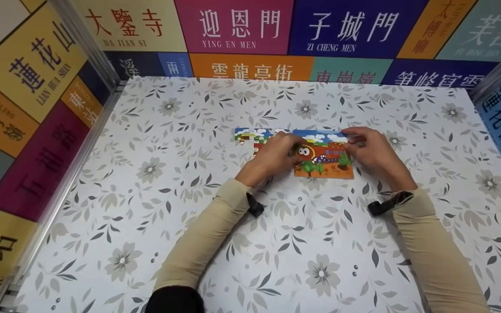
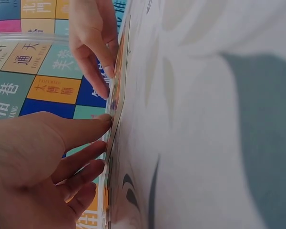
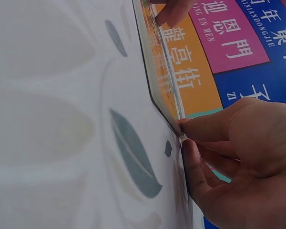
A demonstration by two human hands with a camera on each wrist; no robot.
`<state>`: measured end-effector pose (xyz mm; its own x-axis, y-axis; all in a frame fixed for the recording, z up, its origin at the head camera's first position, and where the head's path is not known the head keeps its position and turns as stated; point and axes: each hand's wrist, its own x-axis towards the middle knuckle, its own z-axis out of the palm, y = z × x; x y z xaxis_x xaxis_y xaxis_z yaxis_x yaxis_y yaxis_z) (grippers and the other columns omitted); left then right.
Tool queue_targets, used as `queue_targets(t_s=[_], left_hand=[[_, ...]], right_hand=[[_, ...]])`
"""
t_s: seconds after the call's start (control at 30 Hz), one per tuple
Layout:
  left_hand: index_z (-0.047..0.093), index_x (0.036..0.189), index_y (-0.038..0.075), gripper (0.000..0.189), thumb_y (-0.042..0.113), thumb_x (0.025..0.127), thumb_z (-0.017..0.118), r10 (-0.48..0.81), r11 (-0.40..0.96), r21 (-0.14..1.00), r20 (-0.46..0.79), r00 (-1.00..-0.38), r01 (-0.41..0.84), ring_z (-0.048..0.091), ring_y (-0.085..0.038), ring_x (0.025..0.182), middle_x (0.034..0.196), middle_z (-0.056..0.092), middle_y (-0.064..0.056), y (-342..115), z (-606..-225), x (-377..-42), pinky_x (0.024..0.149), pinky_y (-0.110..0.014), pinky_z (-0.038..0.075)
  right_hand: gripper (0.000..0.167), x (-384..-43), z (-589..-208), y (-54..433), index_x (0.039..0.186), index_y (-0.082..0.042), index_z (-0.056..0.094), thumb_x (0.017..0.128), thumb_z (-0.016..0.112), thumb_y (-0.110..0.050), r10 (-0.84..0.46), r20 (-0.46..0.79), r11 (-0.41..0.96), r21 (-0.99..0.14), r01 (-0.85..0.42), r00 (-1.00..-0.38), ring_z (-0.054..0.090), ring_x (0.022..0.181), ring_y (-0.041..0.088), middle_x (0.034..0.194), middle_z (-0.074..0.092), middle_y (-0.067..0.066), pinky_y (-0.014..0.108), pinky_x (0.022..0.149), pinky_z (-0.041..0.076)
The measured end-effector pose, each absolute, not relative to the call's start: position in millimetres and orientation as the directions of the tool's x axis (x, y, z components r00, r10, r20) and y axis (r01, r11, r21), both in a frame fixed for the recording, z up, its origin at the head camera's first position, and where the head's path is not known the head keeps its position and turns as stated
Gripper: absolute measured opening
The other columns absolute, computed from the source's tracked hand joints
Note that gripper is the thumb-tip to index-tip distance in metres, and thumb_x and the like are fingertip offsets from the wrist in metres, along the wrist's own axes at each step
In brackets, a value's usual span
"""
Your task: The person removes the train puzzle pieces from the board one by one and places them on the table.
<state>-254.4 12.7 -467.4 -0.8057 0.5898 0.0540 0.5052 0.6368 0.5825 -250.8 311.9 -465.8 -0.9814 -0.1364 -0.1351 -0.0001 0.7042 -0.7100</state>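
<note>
A colourful jigsaw puzzle (image 1: 326, 167) lies flat on the table, with a round-eyed cartoon face, trees and blue sky on it. Its left part (image 1: 242, 135) has a stepped, uneven outline and is partly covered by my left hand (image 1: 274, 155). The left thumb and fingers rest on the puzzle near its middle, fairly straight in the left wrist view. At the right side, my right hand (image 1: 374, 150) pinches the puzzle's edge between thumb and finger. From the right wrist, the pinched corner (image 3: 174, 119) shows close to the tabletop. Whether the puzzle's two parts are joined is hidden.
The table (image 1: 146, 226) has a white cover with grey flowers and leaves. Coloured panels with large writing (image 1: 233, 26) stand along the back, and more panels (image 1: 37, 74) rise at the left and right sides. A dark wristband (image 1: 255, 206) circles each wrist.
</note>
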Motion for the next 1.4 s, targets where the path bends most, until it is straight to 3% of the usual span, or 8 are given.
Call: queue_targets(t_s=[0.23, 0.4, 0.67, 0.93, 1.1, 1.4], left_hand=[[0.071, 0.142, 0.012, 0.04, 0.019, 0.103, 0.076, 0.61, 0.616, 0.577, 0.082, -0.788, 0.536, 0.066, -0.023, 0.13, 0.138, 0.074, -0.006, 12.9, -468.6, -255.5, 0.114, -0.036, 0.051], [0.068, 0.145, 0.012, 0.042, 0.02, 0.104, 0.075, 0.623, 0.632, 0.541, 0.073, -0.779, 0.556, 0.063, -0.024, 0.133, 0.141, 0.071, -0.006, 13.2, -468.6, -255.8, 0.118, -0.037, 0.047], [0.07, 0.144, 0.017, 0.042, 0.016, 0.102, 0.076, 0.616, 0.631, 0.58, 0.029, -0.787, 0.515, 0.061, -0.023, 0.132, 0.139, 0.071, -0.005, 10.3, -467.3, -257.1, 0.115, -0.037, 0.048], [0.069, 0.144, 0.013, 0.043, 0.014, 0.102, 0.075, 0.637, 0.605, 0.575, 0.067, -0.768, 0.551, 0.063, -0.024, 0.128, 0.137, 0.071, -0.007, 9.9, -467.9, -257.2, 0.113, -0.038, 0.049], [0.067, 0.147, 0.015, 0.046, 0.017, 0.102, 0.077, 0.63, 0.625, 0.556, 0.056, -0.775, 0.548, 0.054, -0.027, 0.125, 0.138, 0.065, -0.008, 10.5, -466.3, -254.8, 0.108, -0.042, 0.046], [0.07, 0.143, 0.011, 0.041, 0.018, 0.102, 0.076, 0.616, 0.643, 0.545, 0.049, -0.786, 0.538, 0.053, -0.027, 0.134, 0.141, 0.064, -0.008, 12.5, -465.5, -254.2, 0.117, -0.039, 0.044]], right_hand=[[0.053, -250.5, -463.2, 311.5, 0.159, -0.018, 0.056, 0.107, 0.067, -0.016, -0.126, -0.175, 0.706, -0.708, 0.036, -0.977, 0.06, 0.135, 0.041, 0.147, 0.061, 0.023, 0.057, 0.116, 0.047], [0.051, -249.4, -463.8, 312.4, 0.158, -0.015, 0.057, 0.108, 0.065, -0.013, -0.137, -0.159, 0.693, -0.72, 0.02, -0.978, 0.061, 0.133, 0.04, 0.144, 0.063, 0.024, 0.055, 0.114, 0.048], [0.051, -248.9, -465.1, 310.6, 0.157, -0.014, 0.057, 0.107, 0.064, -0.01, -0.135, -0.153, 0.687, -0.726, 0.019, -0.979, 0.06, 0.133, 0.04, 0.145, 0.062, 0.024, 0.054, 0.113, 0.048], [0.052, -250.2, -465.2, 311.3, 0.158, -0.014, 0.057, 0.106, 0.064, -0.01, -0.149, -0.142, 0.69, -0.724, 0.0, -0.979, 0.061, 0.132, 0.041, 0.144, 0.062, 0.025, 0.056, 0.113, 0.049], [0.051, -250.7, -466.5, 311.9, 0.157, -0.014, 0.057, 0.107, 0.065, -0.012, -0.148, -0.14, 0.694, -0.72, -0.002, -0.979, 0.062, 0.132, 0.041, 0.143, 0.063, 0.025, 0.055, 0.113, 0.049], [0.052, -250.1, -465.3, 311.9, 0.158, -0.015, 0.058, 0.107, 0.067, -0.013, -0.149, -0.141, 0.693, -0.721, -0.001, -0.979, 0.061, 0.134, 0.04, 0.147, 0.063, 0.023, 0.055, 0.113, 0.049]])
